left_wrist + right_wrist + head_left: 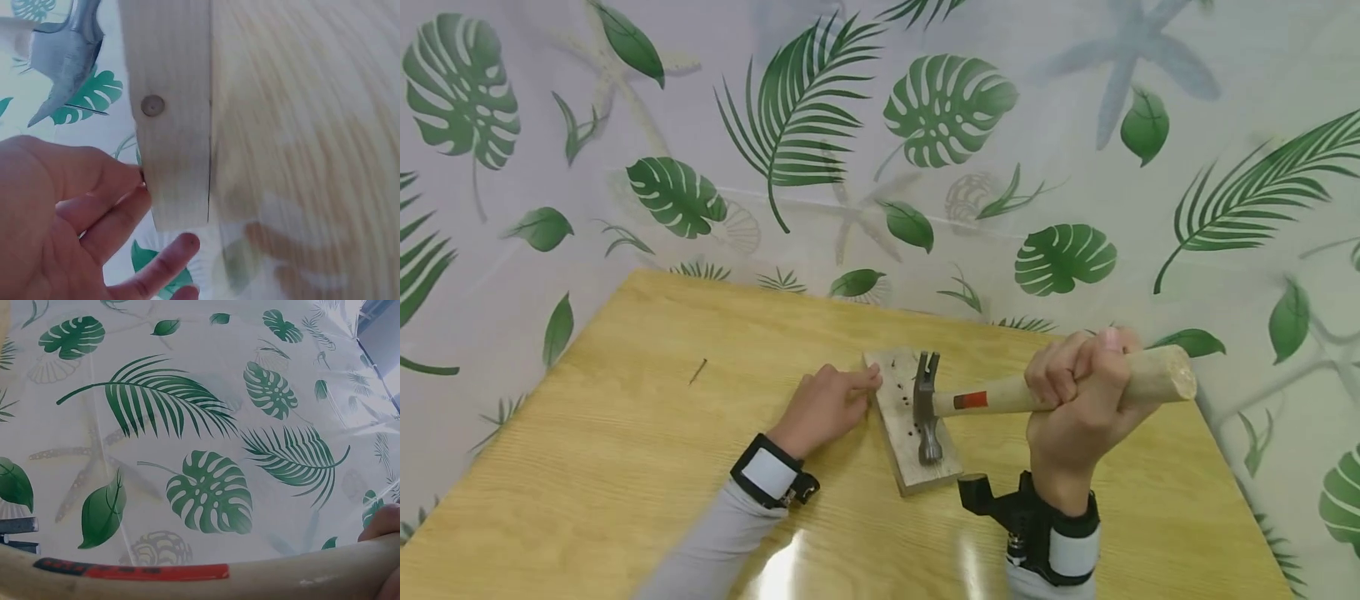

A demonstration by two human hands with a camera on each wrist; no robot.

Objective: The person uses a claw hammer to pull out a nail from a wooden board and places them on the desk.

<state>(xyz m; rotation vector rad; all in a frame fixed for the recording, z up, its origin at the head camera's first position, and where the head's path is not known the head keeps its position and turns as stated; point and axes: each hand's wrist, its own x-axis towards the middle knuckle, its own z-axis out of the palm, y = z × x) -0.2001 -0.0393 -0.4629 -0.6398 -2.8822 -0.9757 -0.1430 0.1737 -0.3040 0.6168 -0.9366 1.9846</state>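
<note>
A pale wooden block (908,467) lies on the table, with several dark nail heads or holes in its top. My left hand (823,410) rests at the block's far left corner; in the left wrist view its fingertips touch the edge and the other fingers extend loosely. A thin nail (84,110) shows beyond that edge. My right hand (1078,400) grips the wooden handle of a claw hammer (927,400). In the head view the hammer's metal head appears over the block, hiding part of it; contact cannot be judged. The handle (281,569) crosses the right wrist view.
A loose nail (698,371) lies on the yellow wood-grain table (625,450), left of the left hand. Behind the table hangs a white cloth (850,125) printed with green leaves. A round knot (152,105) marks the block's side.
</note>
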